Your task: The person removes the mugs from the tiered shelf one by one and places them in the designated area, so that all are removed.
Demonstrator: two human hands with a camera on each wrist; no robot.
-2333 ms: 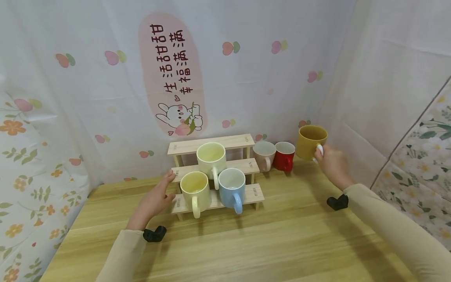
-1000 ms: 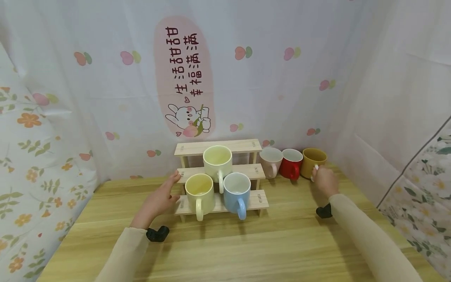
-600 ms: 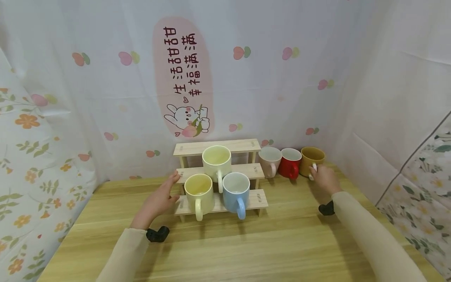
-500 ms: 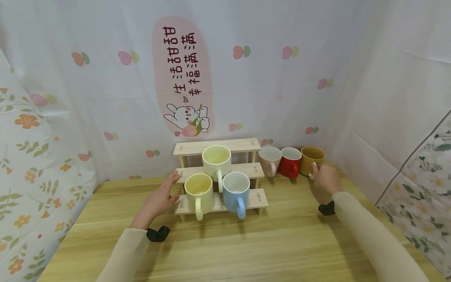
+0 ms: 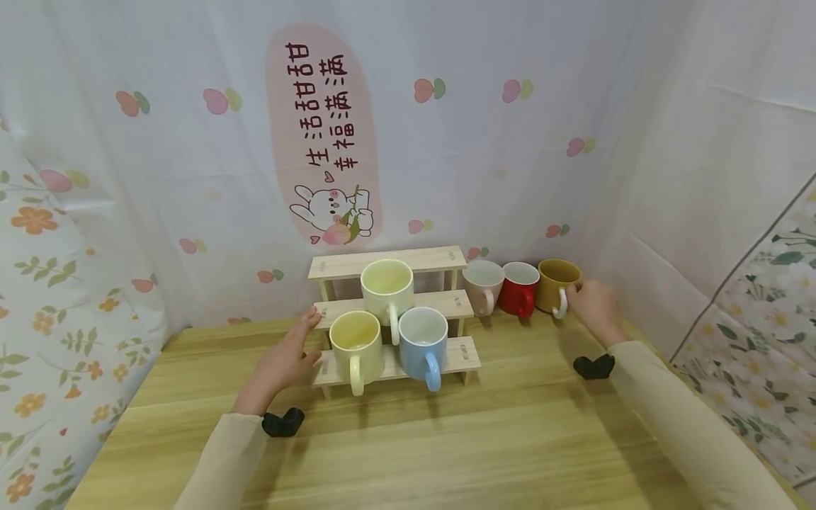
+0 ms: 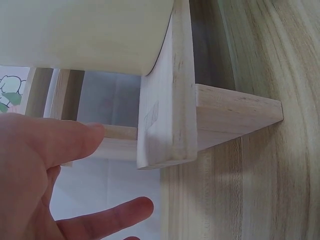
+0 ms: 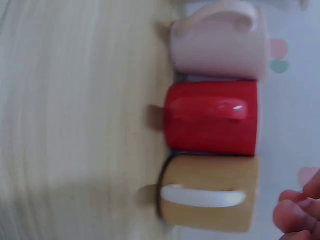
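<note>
My left hand point(image 5: 279, 368) is at the left end of a three-tier wooden rack point(image 5: 384, 263), fingers spread at its middle tier and thumb by the bottom one. In the left wrist view, the thumb point(image 6: 75, 142) lies beside a rack board point(image 6: 167, 120). At the back right stands a mustard mug point(image 5: 550, 292) with a white handle point(image 7: 202, 196). My right hand point(image 5: 598, 308) is just right of that handle. In the right wrist view, the loosely curled fingers point(image 7: 292, 215) are apart from the mug and hold nothing.
A red mug point(image 5: 518, 290) and a pale pink mug point(image 5: 479, 283) stand in line left of the mustard one. On the rack are a pale green mug point(image 5: 385, 290), a yellow mug point(image 5: 357, 347) and a blue mug point(image 5: 422, 347). A printed curtain point(image 5: 497, 184) hangs behind the wooden table point(image 5: 408, 453).
My right hand lowered the mustard mug to the table beside the red one, then let go of its handle and moved slightly right. The left hand has stayed at the rack.
</note>
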